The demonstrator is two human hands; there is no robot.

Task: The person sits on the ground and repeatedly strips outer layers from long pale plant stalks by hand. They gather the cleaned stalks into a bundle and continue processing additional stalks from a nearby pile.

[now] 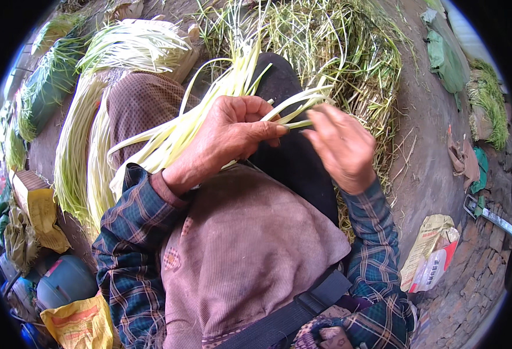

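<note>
My left hand (227, 137) grips several long, pale yellow-green leaves (297, 104), which look like blanched chives. Their ends stick out to the right between thumb and fingers. Close by, my right hand (341, 146) is bent at the tips of those leaves. Motion blurs it, so I cannot tell whether its fingers pinch them. A larger loose bunch of the same leaves (234, 78) lies across my lap, passing behind the left hand and wrist. Below both hands spreads the brown cloth apron (256, 244) over my lap.
Sorted pale bundles (74, 148) lie at the left, with another stack (133, 43) behind them. A heap of green and straw-coloured leaves (356, 56) covers the ground ahead. At right lie a printed sack (430, 257) and a green bag (445, 61). A blue-grey container (66, 281) stands lower left.
</note>
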